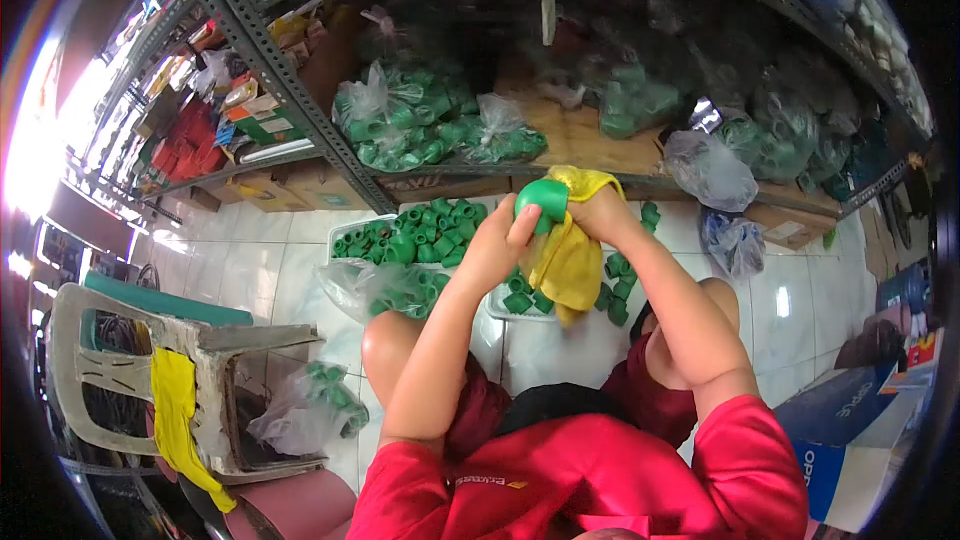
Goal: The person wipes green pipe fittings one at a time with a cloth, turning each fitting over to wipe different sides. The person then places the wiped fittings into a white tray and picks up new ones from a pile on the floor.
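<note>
My left hand (497, 243) is closed around a green pipe elbow (541, 200), its thumb lying along the near side. Against the elbow's right end, my right hand (598, 217) grips a yellow cloth (568, 265), which hangs down below the fingers. Part of the cloth also shows above the right hand. Beneath the hands, a white tray (497, 306) on the floor holds several green fittings (520, 301). A larger pile of green fittings (432, 232) lies in another container to the left.
Bagged green fittings (405, 120) fill the metal shelf (290, 90) ahead. A clear bag (375, 285) of fittings lies left of the tray, another bag (310, 410) farther left. A worn plastic chair (215, 410) with a yellow cloth stands left; boxes (840, 415) stand right.
</note>
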`<state>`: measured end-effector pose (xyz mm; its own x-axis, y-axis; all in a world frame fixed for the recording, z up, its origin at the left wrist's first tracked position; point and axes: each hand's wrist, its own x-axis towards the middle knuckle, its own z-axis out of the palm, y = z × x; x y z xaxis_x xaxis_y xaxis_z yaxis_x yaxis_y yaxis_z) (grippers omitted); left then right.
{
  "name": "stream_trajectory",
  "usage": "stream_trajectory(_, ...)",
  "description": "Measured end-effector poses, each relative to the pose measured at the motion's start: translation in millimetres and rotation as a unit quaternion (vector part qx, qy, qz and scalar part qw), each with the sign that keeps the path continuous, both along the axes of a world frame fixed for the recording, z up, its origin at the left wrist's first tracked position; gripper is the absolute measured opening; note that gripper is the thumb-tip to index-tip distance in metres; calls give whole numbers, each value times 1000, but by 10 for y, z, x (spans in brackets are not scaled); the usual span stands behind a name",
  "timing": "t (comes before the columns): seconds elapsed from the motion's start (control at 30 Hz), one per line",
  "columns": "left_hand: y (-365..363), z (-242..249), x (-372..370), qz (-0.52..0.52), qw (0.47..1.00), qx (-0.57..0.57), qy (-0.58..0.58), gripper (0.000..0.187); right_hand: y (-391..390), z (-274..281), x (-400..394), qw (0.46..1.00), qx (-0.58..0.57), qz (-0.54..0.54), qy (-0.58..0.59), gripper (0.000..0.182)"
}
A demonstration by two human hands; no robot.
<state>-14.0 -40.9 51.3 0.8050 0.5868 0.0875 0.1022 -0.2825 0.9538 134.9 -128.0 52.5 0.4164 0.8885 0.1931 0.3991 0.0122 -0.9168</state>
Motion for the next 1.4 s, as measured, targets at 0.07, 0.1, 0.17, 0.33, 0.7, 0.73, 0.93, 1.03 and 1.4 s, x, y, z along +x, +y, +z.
stream_trajectory(0.07, 21, 50, -39, -18, 994, 78, 75, 42, 11, 0, 24, 993, -57, 52, 86, 25)
stream_trajectory(0.1, 40, 59, -48, -26, 990, 111, 81, 40, -2, 16, -17, 985, -54, 75, 145, 22)
stream_trajectory(0.17, 44, 97, -70, -48, 982, 149, 109, 39, -20, -17, 10, 962, -64, 113, 241, 23)
stream_trajectory(0.33, 237, -123, -109, -55, 979, -192, 33, 52, -31, -86, -140, 995, -58, 79, 5, 33)
stream_trajectory(0.7, 230, -644, 158, 201, 943, -261, -57, 55, 48, -309, -407, 916, 102, -17, -387, 24)
stream_trajectory(0.73, 182, -670, 201, 257, 954, -137, -68, 51, 85, -330, -407, 930, 21, -16, -367, 25)
stream_trajectory(0.93, 15, -231, 213, 173, 966, -24, -191, 34, 179, -589, -397, 997, -21, 64, -25, 29)
stream_trajectory(1.03, 125, -226, 199, 27, 953, -61, -294, 48, 218, -637, -514, 831, -93, 130, 533, 32)
stream_trajectory(1.4, 337, -201, -39, 100, 901, -390, -163, 70, 155, -601, -472, 977, 49, -77, -191, 26)
